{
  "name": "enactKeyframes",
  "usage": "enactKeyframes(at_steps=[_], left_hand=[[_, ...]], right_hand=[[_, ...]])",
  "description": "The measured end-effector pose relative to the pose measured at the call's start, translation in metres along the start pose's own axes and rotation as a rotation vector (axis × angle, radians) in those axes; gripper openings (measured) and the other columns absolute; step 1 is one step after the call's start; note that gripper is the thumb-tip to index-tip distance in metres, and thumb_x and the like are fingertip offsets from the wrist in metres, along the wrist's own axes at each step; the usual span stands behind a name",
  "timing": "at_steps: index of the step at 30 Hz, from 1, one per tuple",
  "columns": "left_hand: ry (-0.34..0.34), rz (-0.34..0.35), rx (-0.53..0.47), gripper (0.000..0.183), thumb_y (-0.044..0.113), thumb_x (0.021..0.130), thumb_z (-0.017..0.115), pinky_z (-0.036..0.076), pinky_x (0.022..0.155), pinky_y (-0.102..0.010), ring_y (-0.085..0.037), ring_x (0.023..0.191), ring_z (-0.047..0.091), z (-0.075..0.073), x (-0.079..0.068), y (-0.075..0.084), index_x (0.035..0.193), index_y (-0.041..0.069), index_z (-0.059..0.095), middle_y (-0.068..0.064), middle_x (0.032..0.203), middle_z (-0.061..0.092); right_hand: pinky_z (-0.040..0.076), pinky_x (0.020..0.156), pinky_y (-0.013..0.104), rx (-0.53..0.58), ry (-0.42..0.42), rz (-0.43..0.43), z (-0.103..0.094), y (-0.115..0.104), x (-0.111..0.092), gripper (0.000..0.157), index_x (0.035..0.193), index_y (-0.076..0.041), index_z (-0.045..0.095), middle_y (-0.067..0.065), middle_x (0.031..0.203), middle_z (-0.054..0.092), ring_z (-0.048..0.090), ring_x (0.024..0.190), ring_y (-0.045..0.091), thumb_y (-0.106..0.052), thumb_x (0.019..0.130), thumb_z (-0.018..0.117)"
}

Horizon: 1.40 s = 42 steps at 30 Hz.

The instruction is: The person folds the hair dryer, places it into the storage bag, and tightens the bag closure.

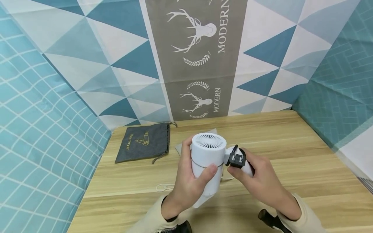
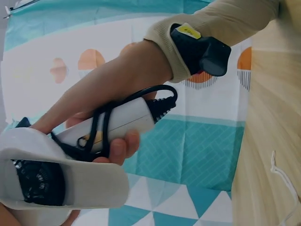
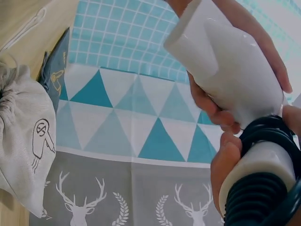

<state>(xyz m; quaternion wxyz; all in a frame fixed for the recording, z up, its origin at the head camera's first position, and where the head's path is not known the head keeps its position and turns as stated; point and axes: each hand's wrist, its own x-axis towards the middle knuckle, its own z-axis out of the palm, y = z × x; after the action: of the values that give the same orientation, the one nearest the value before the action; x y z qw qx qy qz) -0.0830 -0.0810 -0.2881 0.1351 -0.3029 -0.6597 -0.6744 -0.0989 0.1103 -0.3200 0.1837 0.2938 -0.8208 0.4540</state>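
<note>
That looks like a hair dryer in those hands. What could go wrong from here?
The white hair dryer is held above the table by the left hand and right hand; if a grip slips, it might drop, perhaps on its nozzle, the lower end. The black cord is wound round the handle; if the right hand eases off, its loops could slide loose and the plug might fall.

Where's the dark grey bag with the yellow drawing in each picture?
Head: the dark grey bag is left of centre, on the table.
Left wrist: not in it.
Right wrist: upper left, next to the pale bag.
Shared landmark: the white hair dryer, in all three views.
</note>
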Motion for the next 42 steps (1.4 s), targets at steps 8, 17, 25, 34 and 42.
enactKeyframes(at_steps=[8, 17, 25, 34, 42], left_hand=[[-0.087, -0.025, -0.003, 0.065, 0.037, 0.084, 0.060, 0.049, 0.074, -0.035, -0.020, 0.091, 0.057, -0.013, 0.004, -0.006, 0.132, 0.011, 0.025, -0.009, 0.109, 0.052], [-0.073, 0.012, -0.021, 0.057, 0.033, 0.084, 0.060, 0.052, 0.065, -0.034, -0.018, 0.082, 0.060, -0.018, 0.004, -0.014, 0.123, 0.001, 0.032, -0.016, 0.100, 0.055], [-0.144, 0.054, -0.010, 0.056, 0.040, 0.084, 0.058, 0.052, 0.063, -0.033, -0.017, 0.079, 0.061, -0.024, 0.006, -0.020, 0.118, 0.002, 0.035, -0.016, 0.093, 0.058], [-0.032, 0.136, -0.082, 0.050, 0.031, 0.084, 0.058, 0.051, 0.064, -0.034, -0.020, 0.081, 0.059, -0.012, 0.000, -0.024, 0.115, -0.002, 0.037, -0.019, 0.095, 0.053], [0.034, 0.187, -0.067, 0.050, 0.030, 0.083, 0.058, 0.051, 0.066, -0.035, -0.021, 0.081, 0.059, -0.009, -0.005, -0.026, 0.116, -0.002, 0.038, -0.019, 0.093, 0.055]], right_hand=[[0.043, 0.051, 0.021, 0.025, -0.099, 0.074, -0.007, 0.001, 0.000, 0.034, 0.099, -0.025, 0.057, -0.011, 0.080, 0.059, 0.053, 0.062, 0.005, -0.021, 0.071, 0.076], [0.047, 0.064, 0.024, 0.164, -0.239, 0.086, 0.001, -0.008, 0.004, 0.057, 0.126, -0.021, 0.042, -0.007, 0.096, 0.059, 0.057, 0.079, 0.008, -0.015, 0.077, 0.071], [0.046, 0.065, 0.023, 0.197, -0.227, -0.039, 0.001, -0.024, 0.006, 0.055, 0.125, -0.013, 0.042, -0.005, 0.101, 0.056, 0.055, 0.080, 0.008, -0.002, 0.077, 0.067], [0.047, 0.060, 0.024, 0.274, -0.191, -0.039, 0.007, -0.016, 0.000, 0.047, 0.115, -0.010, 0.046, -0.004, 0.091, 0.057, 0.056, 0.074, 0.010, 0.004, 0.075, 0.067], [0.045, 0.058, 0.022, 0.353, -0.115, -0.134, 0.009, -0.026, 0.003, 0.046, 0.113, 0.000, 0.047, 0.001, 0.088, 0.056, 0.052, 0.071, 0.010, 0.009, 0.072, 0.066]])
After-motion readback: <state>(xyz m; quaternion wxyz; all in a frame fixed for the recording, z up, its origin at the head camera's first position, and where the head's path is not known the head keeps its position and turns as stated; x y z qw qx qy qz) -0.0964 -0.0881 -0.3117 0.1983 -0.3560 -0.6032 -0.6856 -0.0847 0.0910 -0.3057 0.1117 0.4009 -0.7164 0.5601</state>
